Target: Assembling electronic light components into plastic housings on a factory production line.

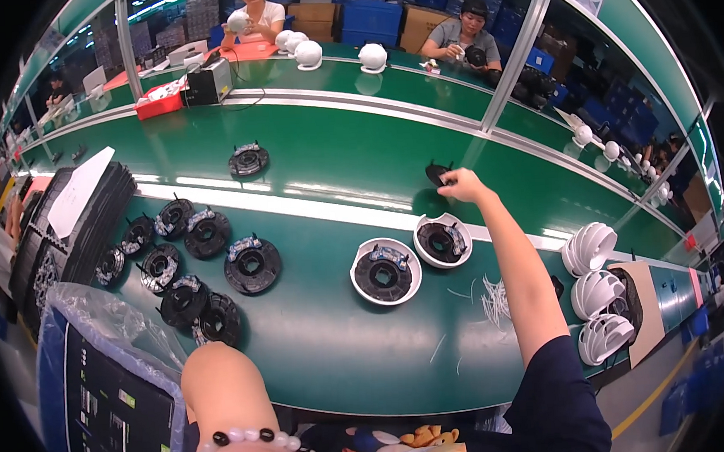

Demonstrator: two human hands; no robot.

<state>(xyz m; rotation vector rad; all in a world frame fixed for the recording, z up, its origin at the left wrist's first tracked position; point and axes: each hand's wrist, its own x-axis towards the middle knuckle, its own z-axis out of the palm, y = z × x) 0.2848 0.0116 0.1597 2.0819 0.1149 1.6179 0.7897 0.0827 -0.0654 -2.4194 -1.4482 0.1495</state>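
My right hand (464, 187) reaches far across the bench, fingers closed on the edge of a dark round plastic part (437, 172) above the green belt. My left hand (222, 374) is low at the near left, beside a plastic-lined box; its fingers are hidden. Two white bowl-shaped housings, a nearer one (355, 278) and a farther one (419, 243), stand in the middle of the bench. Each holds a black round base with a circuit board. Several similar black bases (253, 270) lie at the left, some overlapping.
White housings (605, 339) are stacked at the right, beside a cardboard sheet (642, 304). Thin white strips (493, 302) lie near my right forearm. A lined box (111, 399) and stacked black trays (75, 206) stand at the left. Another black base (248, 159) sits on the belt.
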